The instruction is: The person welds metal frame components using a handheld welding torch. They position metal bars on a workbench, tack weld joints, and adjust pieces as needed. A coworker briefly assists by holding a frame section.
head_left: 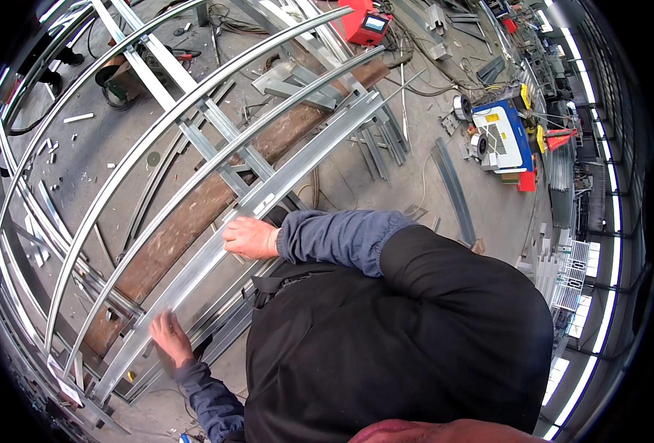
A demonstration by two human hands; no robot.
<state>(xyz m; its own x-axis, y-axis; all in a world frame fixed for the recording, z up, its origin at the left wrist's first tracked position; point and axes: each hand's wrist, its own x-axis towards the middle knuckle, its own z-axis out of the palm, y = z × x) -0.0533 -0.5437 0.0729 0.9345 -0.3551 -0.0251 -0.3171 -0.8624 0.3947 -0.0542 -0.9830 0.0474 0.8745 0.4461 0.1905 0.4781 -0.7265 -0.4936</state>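
Note:
A long, flat-faced silvery metal beam (194,277) runs slantwise from the lower left to the upper middle, in front of my body. My right hand (249,238) lies over the beam's near edge, its fingers bent against the metal. Just beyond it, a small bright metal piece (265,201) sits on the beam. Farther left along the same edge is my left hand (170,336), slightly blurred. Its fingers stretch onto the beam, and nothing shows in them. The undersides of both hands are hidden.
Curved metal rails (135,159) with crossbars (227,133) arch beyond the beam. A rusty brown girder (172,258) lies under them. Cables and metal offcuts (79,118) litter the concrete floor. At right stands a blue-and-white machine (502,136); a red machine (362,26) is at the far side.

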